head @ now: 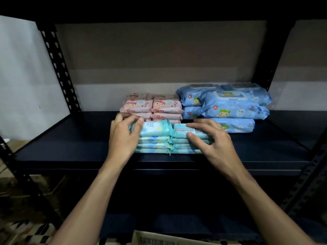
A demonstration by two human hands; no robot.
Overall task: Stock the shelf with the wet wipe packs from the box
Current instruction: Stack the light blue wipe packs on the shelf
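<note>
Both bare forearms reach up from below and converge on the stack of teal packs (155, 138). The left hand (123, 133) is at the stack's left end, its back showing, with the fingers curled over the top layer there. The right hand (210, 138) is at the stack's right end, fingers laid along the top and thumb pressed to the front face. It seems to pinch the uppermost layer, though blur hides how firmly.

A flat white panel (26, 76) stands at left. A brown-and-grey banded wall (159, 55) spans the rear. A black-and-white patterned floor covering (24, 232) lies lower left.
</note>
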